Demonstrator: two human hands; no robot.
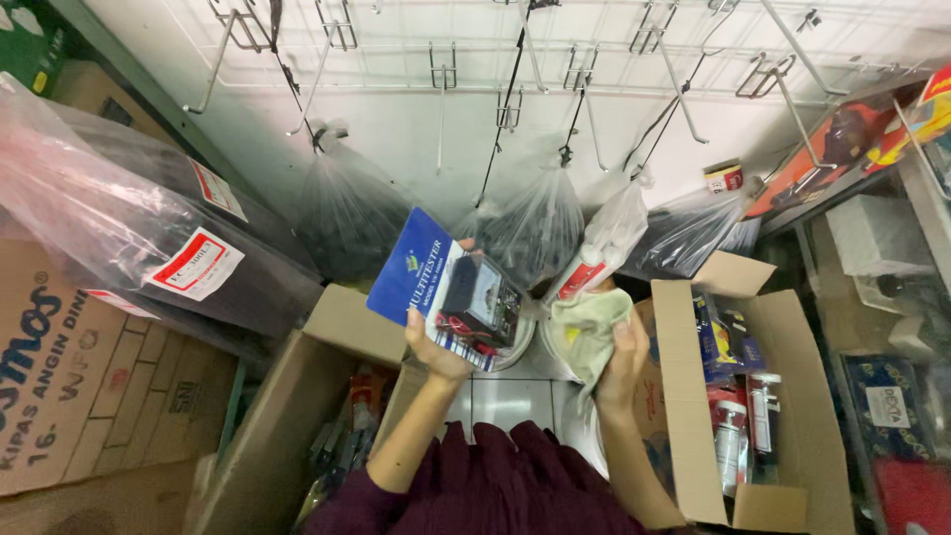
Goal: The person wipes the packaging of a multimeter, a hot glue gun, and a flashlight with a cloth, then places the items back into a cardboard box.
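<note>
Head view looks down on a cramped spot hemmed in by boxes and hanging goods. The left hand (433, 352) has its fingers closed around the lower edge of a blue blister pack (446, 287) holding a black meter, raised in front of the white wire grid wall (475, 69). The right hand (622, 362) has its fingers wrapped on a pale green cloth (586, 327), just beside the pack's right edge and not touching it. Bare hooks (580, 74) jut from the grid overhead. Below them hang clear plastic bags of dark goods (540, 223), close behind both hands. Little open room shows: only a strip of pale tiled floor (505, 401) between the forearms.

An open cardboard box at the right (792, 416) has its flaps up and holds upright cans and tubes with red and white labels, plus a blue and yellow packet. An open cardboard box at the left (287, 436) holds dark long items, too dim to tell apart. Large bagged rolls (129, 238) lean across the far left above a printed carton (69, 386). More boxed goods are stacked along the right edge.
</note>
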